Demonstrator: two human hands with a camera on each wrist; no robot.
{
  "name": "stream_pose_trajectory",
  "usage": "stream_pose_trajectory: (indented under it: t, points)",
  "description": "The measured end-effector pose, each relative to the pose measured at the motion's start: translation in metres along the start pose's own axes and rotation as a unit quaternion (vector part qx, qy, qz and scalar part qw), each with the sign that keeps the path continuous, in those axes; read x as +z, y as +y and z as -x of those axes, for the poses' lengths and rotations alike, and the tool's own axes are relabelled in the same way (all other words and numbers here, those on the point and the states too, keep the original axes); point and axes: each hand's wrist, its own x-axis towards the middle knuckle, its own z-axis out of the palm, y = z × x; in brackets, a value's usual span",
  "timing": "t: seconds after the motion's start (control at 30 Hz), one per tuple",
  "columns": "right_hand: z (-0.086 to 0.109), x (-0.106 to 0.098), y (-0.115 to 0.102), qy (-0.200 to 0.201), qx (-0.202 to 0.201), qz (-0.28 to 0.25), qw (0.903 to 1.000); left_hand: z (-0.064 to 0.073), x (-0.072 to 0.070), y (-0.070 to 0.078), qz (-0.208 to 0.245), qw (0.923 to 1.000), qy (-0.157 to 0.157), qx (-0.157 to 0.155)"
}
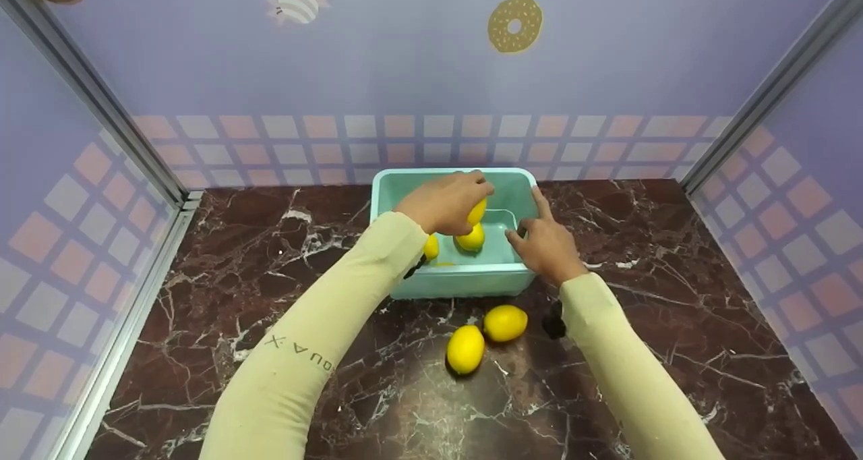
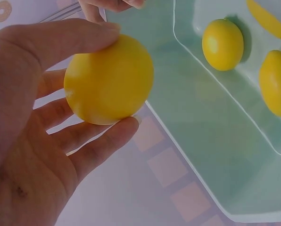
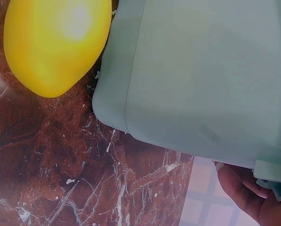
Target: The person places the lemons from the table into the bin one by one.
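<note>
My left hand (image 1: pixel 445 202) reaches over the mint-green plastic bin (image 1: pixel 465 282) and holds a yellow lemon (image 2: pixel 110 80) between thumb and fingers, above the bin's inside. Below it, three lemons lie in the bin, among them one lemon (image 1: pixel 470 239) near the middle and another lemon (image 2: pixel 277 84) seen in the left wrist view. At the bin's right side, my right hand (image 1: pixel 549 247) grips the rim. Its fingers (image 3: pixel 239 186) bend against the outer wall, and the thumb reaches over to the inside.
Two more lemons lie on the dark marbled tabletop (image 1: pixel 647 352) in front of the bin: one lemon (image 1: pixel 465 349) nearer me, the other lemon (image 1: pixel 506 323) beside it, closer to the bin. Behind the bin rises a purple patterned wall (image 1: pixel 404 55), with side panels left and right.
</note>
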Motion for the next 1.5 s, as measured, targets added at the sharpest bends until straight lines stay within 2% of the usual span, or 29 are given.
stream_pose_trajectory:
  t: [0.43,0.7,0.97,1.5]
  points:
    - [0.0,0.0,-0.002,0.002,-0.004,-0.008,1.0,0.0,-0.002,0.0,-0.008,0.9999,-0.001,-0.008]
    - [0.001,0.0,-0.001,0.005,-0.004,-0.005,1.0,0.003,-0.004,0.002,-0.001,1.0,0.008,0.002]
    - [0.0,-0.001,-0.001,0.003,0.003,-0.003,1.0,0.003,-0.003,0.007,-0.002,1.0,0.003,0.001]
    - [0.0,-0.001,0.002,0.006,-0.001,0.002,1.0,0.013,0.004,0.011,-0.02,0.9995,0.003,0.026]
